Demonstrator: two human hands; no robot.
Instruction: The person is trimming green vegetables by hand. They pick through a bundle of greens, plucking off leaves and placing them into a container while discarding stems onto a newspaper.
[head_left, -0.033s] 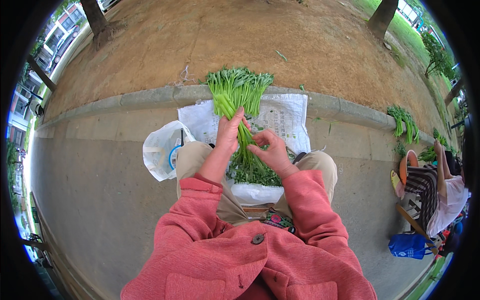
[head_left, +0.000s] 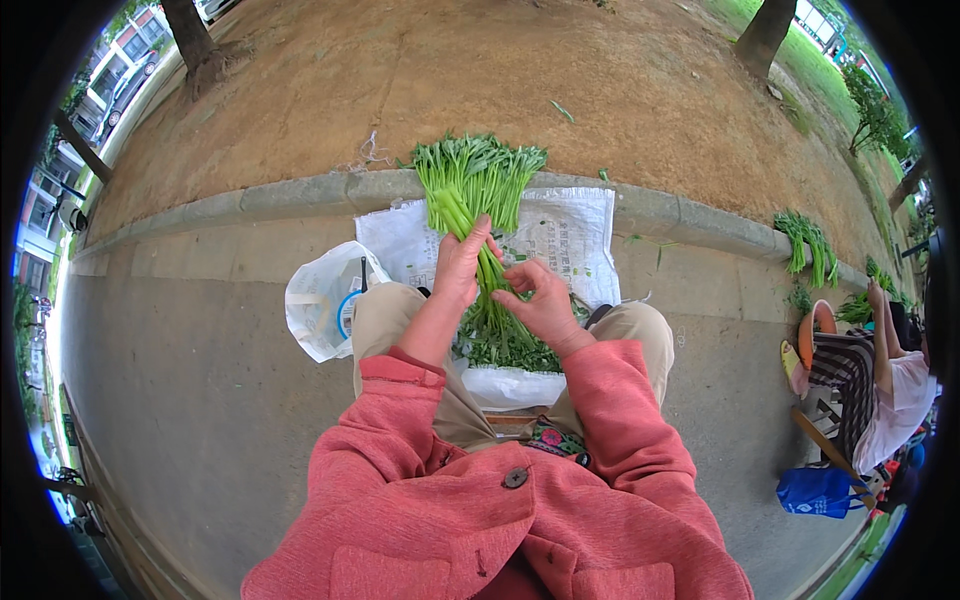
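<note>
My left hand (head_left: 460, 265) is wrapped round a bunch of leafy green stalks (head_left: 455, 210). The pale cut ends point up and away from me, and the leaves hang down between my knees. Close against the bunch's right side is my right hand (head_left: 543, 300), its fingers curled and its thumb at the stems; anything pinched there is too small to make out. Beyond my hands lies a pile of similar greens (head_left: 490, 180), its leafy ends on the kerb. Loose leaves (head_left: 510, 352) are heaped below the bunch, on a white woven sack (head_left: 575, 225).
A white plastic bag (head_left: 318, 300) with a blue-rimmed item stands by my left knee. The concrete kerb (head_left: 680, 212) borders bare soil. At far right a person (head_left: 890, 410) sits near an orange basin (head_left: 818, 322), more greens (head_left: 805, 243) and a blue bag (head_left: 815, 492).
</note>
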